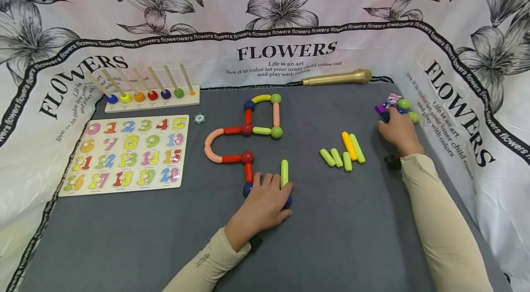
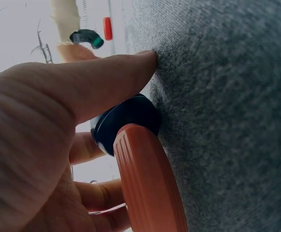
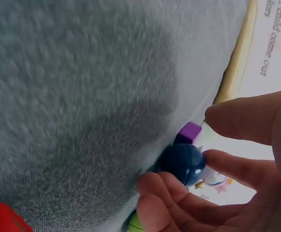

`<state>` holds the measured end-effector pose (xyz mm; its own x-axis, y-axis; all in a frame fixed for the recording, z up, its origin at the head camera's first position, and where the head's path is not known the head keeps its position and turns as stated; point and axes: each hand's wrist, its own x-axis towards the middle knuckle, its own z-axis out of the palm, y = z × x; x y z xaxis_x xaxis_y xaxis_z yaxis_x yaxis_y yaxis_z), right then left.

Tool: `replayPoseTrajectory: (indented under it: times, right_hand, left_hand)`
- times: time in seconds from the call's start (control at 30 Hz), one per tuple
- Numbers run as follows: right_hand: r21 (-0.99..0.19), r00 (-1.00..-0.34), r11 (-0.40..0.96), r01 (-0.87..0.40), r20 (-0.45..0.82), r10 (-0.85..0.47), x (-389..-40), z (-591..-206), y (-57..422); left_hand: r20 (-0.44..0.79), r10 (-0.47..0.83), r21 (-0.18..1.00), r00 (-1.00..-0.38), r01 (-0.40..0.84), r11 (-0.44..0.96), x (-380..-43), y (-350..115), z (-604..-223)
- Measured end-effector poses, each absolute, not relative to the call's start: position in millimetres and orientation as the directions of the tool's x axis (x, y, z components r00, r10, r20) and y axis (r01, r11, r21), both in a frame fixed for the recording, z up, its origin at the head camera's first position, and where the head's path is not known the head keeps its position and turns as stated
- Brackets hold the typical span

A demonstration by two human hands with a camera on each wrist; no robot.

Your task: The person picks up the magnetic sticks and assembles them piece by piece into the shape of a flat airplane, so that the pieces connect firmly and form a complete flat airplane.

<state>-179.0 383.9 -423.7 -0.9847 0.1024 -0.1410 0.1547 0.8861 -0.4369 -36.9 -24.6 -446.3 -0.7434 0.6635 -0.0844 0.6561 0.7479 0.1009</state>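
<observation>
- The left hand [image 1: 260, 203] has thumb and fingers closed about a blue ball [image 2: 130, 113], low on the bench [image 1: 331, 232]; this likely steadies the joint, since an orange rod [image 2: 147, 179] meets the ball in the left wrist view
- A green rod [image 1: 284, 171] points far from beside that hand; the fingers hide whether it joins the ball
- The right hand [image 1: 400, 132] is half open with bent fingers around a second ball [image 3: 181, 162], also blue, at the far right; its thumb stands apart from it, and a firm hold cannot be told
- That second ball sits by a purple block [image 3: 189, 131], a toy figure [image 1: 393, 99] and green balls [image 1: 403, 104], a cluster perhaps set aside as spares
- Loose rods [image 1: 349, 146] lie side by side between the hands, probably kept within easy reach
- The chain [image 1: 247, 129] of rods and balls bends along the middle, left of the loose rods
- The cluster hugs the right edge, where the cloth [image 1: 360, 57] rises, so room there seems tight
- Grey surface stretches near of the loose rods, giving the right arm a wide path left
- The number board [image 1: 185, 145] and peg rack [image 1: 192, 98] bound the left side, well apart from both hands
</observation>
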Motion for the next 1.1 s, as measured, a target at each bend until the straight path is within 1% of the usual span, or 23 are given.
replayPoseTrajectory:
  times: [0.1, 0.23, 0.37, 0.53, 0.67, 0.8, 1.0, 1.1]
  right_hand:
    - [-0.453, -0.983, 0.874, 0.177, -0.128, 0.133, -183.2, -422.8, 387.9]
    - [-0.460, -0.976, 0.861, 0.215, -0.142, 0.168, -184.1, -423.3, 393.9]
    - [-0.460, -0.973, 0.858, 0.228, -0.134, 0.187, -186.4, -422.7, 397.7]
    - [-0.432, -0.977, 0.877, 0.211, -0.127, 0.173, -187.1, -426.4, 400.9]
    - [-0.452, -0.985, 0.876, 0.169, -0.119, 0.129, -181.7, -427.6, 395.6]
    - [-0.525, -0.991, 0.842, 0.119, -0.114, 0.070, -174.6, -422.8, 372.3]
    - [-0.641, -0.983, 0.762, 0.088, -0.181, -0.038, -163.6, -414.7, 307.0]
    - [-0.678, -0.980, 0.735, 0.030, -0.166, -0.113, -156.5, -416.5, 276.6]
  left_hand:
    - [-0.080, 0.661, 0.084, -0.746, 0.656, 0.750, -37.9, -24.1, -444.3]
    - [-0.083, 0.663, 0.074, -0.744, 0.659, 0.748, -36.5, -24.8, -443.3]
    - [-0.101, 0.655, 0.096, -0.749, 0.648, 0.756, -38.4, -26.0, -443.5]
    - [-0.100, 0.648, 0.108, -0.755, 0.639, 0.762, -40.4, -27.4, -444.5]
    - [-0.075, 0.654, 0.066, -0.752, 0.651, 0.756, -39.6, -27.0, -445.0]
    - [-0.043, 0.662, 0.028, -0.748, 0.661, 0.749, -37.8, -26.7, -446.0]
    - [-0.004, 0.662, -0.019, -0.749, 0.662, 0.749, -34.3, -26.9, -445.9]
    - [-0.003, 0.656, -0.030, -0.755, 0.656, 0.754, -33.4, -24.7, -446.0]
